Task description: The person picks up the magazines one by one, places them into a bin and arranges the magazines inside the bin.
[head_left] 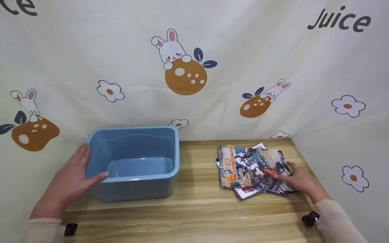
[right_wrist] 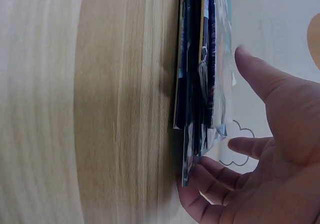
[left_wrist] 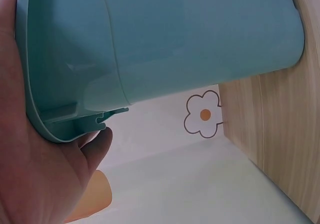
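Hands are well apart: the left hand (head_left: 74,177) grips a light-blue rectangular plastic bin (head_left: 137,188), thumb over the near-left rim and fingers along the outside, while the right hand (head_left: 302,180) is loosely spread, its fingers touching the right edge of a stack of glossy, colourful paper magazines (head_left: 255,170) without closing on it; whether its thumb presses the cover, I cannot tell. Beneath both lies the pale-brown, wood-grained table (head_left: 198,216). On its left side the bin stands upright; the walls look thin, so it should be light yet fairly stiff, smooth enough to slide, and best held by the flanged rim at either end. Well to the right of it, the stack lies flat but uneven, with corners fanned out. It is probably the denser load, bendable and slippery between covers, so it would be best taken through its whole thickness, thumb on top and fingers under the bottom edge. Its top magazine (head_left: 240,165), with orange lettering, could skid sideways or crease if pinched alone by a corner.
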{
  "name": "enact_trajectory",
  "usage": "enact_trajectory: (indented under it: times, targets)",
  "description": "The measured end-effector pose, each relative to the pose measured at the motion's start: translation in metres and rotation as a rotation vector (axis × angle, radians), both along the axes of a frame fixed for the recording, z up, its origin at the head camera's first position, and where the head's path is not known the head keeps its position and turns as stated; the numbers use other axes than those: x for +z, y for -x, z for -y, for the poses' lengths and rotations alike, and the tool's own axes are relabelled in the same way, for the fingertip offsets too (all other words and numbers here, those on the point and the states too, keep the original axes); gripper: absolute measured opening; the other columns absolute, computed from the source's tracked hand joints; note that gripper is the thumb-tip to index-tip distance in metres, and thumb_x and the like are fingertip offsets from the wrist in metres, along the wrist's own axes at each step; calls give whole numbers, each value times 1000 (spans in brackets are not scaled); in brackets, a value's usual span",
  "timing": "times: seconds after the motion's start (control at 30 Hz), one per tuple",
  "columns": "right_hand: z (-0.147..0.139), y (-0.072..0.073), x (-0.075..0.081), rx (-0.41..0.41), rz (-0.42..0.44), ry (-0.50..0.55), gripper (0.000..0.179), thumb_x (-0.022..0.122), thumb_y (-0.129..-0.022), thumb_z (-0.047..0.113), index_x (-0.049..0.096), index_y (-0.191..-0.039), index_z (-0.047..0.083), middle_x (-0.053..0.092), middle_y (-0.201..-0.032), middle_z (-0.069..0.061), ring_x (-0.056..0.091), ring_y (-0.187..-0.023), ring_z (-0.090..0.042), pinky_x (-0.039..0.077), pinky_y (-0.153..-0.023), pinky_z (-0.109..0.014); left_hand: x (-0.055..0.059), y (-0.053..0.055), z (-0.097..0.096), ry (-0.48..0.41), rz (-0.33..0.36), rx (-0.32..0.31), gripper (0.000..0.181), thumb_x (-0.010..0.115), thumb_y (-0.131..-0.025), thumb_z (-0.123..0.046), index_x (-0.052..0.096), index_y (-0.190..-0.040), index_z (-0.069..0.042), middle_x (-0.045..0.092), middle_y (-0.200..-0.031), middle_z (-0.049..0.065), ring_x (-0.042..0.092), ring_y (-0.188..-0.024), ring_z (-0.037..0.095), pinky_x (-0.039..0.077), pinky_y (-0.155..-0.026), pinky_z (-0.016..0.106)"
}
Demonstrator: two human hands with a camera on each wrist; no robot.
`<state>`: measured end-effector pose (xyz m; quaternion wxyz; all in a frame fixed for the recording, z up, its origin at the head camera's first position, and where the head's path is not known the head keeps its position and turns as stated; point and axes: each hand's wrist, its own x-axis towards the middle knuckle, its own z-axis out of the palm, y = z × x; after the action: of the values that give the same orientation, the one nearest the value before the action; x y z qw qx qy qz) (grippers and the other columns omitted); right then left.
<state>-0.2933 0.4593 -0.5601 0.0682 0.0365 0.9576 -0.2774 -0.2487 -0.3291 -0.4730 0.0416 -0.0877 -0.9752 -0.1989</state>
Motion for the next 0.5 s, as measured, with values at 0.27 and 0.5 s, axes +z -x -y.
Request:
enact_trajectory:
  times: [0.27, 0.5]
  targets:
    - [1, 8, -5, 7, 30, 3, 124, 88, -92, 57, 23, -163, -21, 34, -158, -53, 35, -147, -71, 36, -121, -76, 1, 0, -2, -10, -12, -6, 125, 68, -98, -74, 10, -172, 8, 7, -181, 32, 11, -166, 55, 26, -120, 83]
    - [-4, 12, 0, -29, 73, 132, 123, 92, -93, 41, 13, -164, -21, 23, -162, -54, 28, -150, -71, 28, -125, -75, -1, -1, -2, -21, -16, 0, 126, 68, -97, -74, 9, -173, 7, 6, -181, 31, 11, -166, 55, 25, -119, 84]
